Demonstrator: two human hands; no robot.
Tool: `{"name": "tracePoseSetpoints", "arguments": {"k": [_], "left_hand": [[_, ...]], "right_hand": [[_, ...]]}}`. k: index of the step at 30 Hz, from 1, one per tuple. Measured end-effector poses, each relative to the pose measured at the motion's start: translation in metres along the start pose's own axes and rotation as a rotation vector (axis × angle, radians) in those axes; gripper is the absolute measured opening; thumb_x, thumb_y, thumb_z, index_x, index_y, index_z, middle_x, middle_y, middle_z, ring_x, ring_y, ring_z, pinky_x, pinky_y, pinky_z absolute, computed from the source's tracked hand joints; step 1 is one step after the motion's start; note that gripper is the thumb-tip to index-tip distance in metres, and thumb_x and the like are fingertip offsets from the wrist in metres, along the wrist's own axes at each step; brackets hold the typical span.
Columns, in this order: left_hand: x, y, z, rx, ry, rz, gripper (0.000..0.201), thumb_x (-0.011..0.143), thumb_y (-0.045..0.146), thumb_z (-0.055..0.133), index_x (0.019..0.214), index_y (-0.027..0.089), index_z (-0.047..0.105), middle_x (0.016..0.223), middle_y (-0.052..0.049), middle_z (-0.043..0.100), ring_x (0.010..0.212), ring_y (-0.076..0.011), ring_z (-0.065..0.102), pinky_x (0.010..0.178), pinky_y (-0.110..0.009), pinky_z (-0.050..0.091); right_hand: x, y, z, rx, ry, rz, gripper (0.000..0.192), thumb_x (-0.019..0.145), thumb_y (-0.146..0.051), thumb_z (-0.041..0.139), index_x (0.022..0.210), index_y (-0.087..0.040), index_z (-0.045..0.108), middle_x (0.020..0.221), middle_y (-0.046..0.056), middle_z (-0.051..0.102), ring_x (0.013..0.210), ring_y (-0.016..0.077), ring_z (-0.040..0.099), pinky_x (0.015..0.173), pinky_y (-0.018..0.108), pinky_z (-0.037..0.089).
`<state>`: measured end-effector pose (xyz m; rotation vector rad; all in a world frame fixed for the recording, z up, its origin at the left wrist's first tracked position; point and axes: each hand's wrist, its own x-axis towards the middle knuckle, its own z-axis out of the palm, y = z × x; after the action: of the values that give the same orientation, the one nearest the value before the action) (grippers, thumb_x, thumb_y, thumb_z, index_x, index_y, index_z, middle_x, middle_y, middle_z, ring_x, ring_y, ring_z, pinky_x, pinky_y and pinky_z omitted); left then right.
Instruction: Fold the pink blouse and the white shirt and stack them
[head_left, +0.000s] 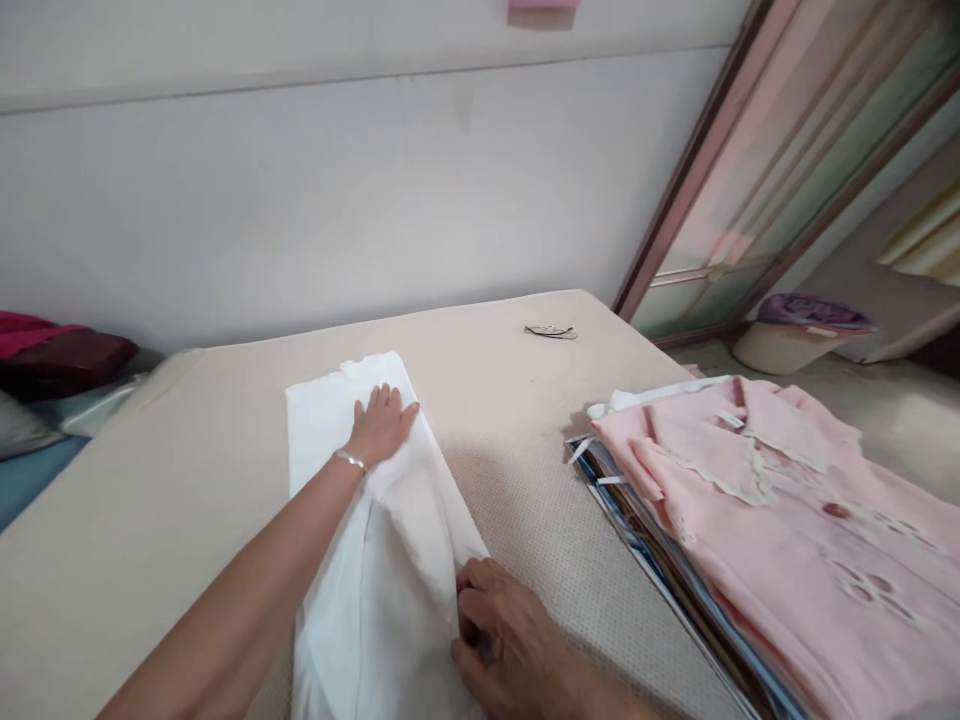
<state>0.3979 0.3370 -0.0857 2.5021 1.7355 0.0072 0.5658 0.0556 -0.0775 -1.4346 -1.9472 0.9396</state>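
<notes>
A white garment [397,600], folded long and narrow, lies on the beige covered surface in front of me. My left hand [381,425] rests flat on its far part, fingers spread, with a silver bangle at the wrist. Nearer to me, my right hand [506,630] has its fingers curled in a pinch on the garment's right edge. Loose creases run through the cloth between the two hands. The garment's near end runs out of the bottom of the view.
To the right is a stack of folded clothes with a pink embroidered blouse [795,520] on top. Eyeglasses [551,331] lie near the far edge of the beige surface [495,370]. A lined bin [795,340] stands on the floor beyond. Dark red items [67,360] sit at the left.
</notes>
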Motion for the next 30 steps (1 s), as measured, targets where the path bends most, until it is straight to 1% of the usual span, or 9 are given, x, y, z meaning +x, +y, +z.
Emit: {"name": "tracePoseSetpoints", "arguments": {"k": [3,5,10,13,17,20,23,26,30], "left_hand": [[-0.041,0.023,0.019,0.060,0.109,0.118,0.077,0.102,0.060,0.016,0.156,0.007,0.030,0.166,-0.021,0.021,0.155,-0.0342,0.016,0.121,-0.061,0.018],[-0.056,0.031,0.028,0.095,0.155,0.147,0.078,0.102,0.060,0.019,0.158,0.006,0.028,0.166,-0.021,0.020,0.155,-0.0337,0.017,0.122,-0.059,0.017],[-0.071,0.037,0.022,0.111,0.103,0.139,0.075,0.102,0.058,0.025,0.156,0.006,0.031,0.165,-0.022,0.022,0.154,-0.0347,0.020,0.121,-0.058,0.021],[-0.099,0.048,0.022,0.077,0.095,0.182,0.074,0.103,0.057,0.022,0.153,0.005,0.036,0.164,-0.022,0.026,0.154,-0.0340,0.021,0.121,-0.057,0.023],[-0.139,0.063,0.032,0.034,0.145,0.298,0.078,0.102,0.060,0.026,0.157,0.005,0.028,0.166,-0.021,0.021,0.155,-0.0337,0.016,0.123,-0.058,0.017],[-0.151,0.065,0.022,-0.007,0.057,0.290,0.076,0.103,0.058,0.026,0.157,0.005,0.028,0.166,-0.021,0.020,0.155,-0.0338,0.016,0.124,-0.058,0.017],[-0.173,0.062,-0.002,-0.079,-0.117,0.309,0.073,0.104,0.058,0.020,0.157,0.008,0.031,0.166,-0.018,0.024,0.155,-0.0295,0.020,0.124,-0.054,0.021],[-0.218,0.063,-0.019,-0.127,-0.227,0.384,0.070,0.104,0.058,0.021,0.160,0.016,0.027,0.167,-0.011,0.023,0.155,-0.0249,0.018,0.125,-0.049,0.021],[-0.278,0.080,-0.015,-0.128,-0.269,0.407,0.071,0.103,0.054,0.035,0.162,0.017,0.019,0.169,-0.009,0.012,0.157,-0.0260,0.008,0.127,-0.051,0.014]], "right_hand": [[-0.001,-0.005,-0.003,0.017,0.001,0.017,0.015,0.073,-0.012,0.063,0.069,-0.019,0.050,0.093,0.003,0.060,0.092,0.0178,0.054,0.082,0.029,0.042],[-0.001,-0.008,-0.004,0.013,0.005,0.026,0.015,0.074,-0.012,0.062,0.069,-0.019,0.051,0.092,0.004,0.060,0.091,0.0177,0.054,0.081,0.029,0.041],[0.005,-0.008,-0.014,0.091,0.017,0.032,0.014,0.078,-0.015,0.063,0.068,-0.019,0.054,0.080,0.000,0.060,0.079,0.0147,0.054,0.075,0.027,0.039],[0.013,-0.001,-0.028,0.164,0.128,0.098,0.021,0.086,-0.019,0.055,0.066,-0.019,0.054,0.067,-0.003,0.054,0.066,0.0121,0.050,0.064,0.025,0.034],[0.021,0.012,-0.043,0.125,0.349,0.161,0.032,0.089,-0.024,0.053,0.059,-0.021,0.044,0.059,-0.004,0.045,0.060,0.0121,0.043,0.058,0.025,0.028],[0.022,0.016,-0.048,0.054,0.379,0.149,0.033,0.090,-0.024,0.052,0.059,-0.021,0.042,0.058,-0.004,0.045,0.058,0.0121,0.041,0.057,0.026,0.027],[0.019,0.012,-0.052,-0.014,0.375,0.142,0.031,0.090,-0.021,0.050,0.061,-0.022,0.044,0.060,-0.002,0.052,0.058,0.0125,0.045,0.058,0.026,0.028],[0.016,0.006,-0.054,-0.045,0.375,0.127,0.024,0.091,-0.020,0.050,0.067,-0.021,0.049,0.065,-0.001,0.058,0.061,0.0133,0.049,0.060,0.025,0.030],[0.013,0.000,-0.046,-0.125,0.261,0.090,0.018,0.095,-0.019,0.049,0.078,-0.021,0.057,0.077,0.002,0.066,0.070,0.0144,0.056,0.065,0.024,0.034]]}}
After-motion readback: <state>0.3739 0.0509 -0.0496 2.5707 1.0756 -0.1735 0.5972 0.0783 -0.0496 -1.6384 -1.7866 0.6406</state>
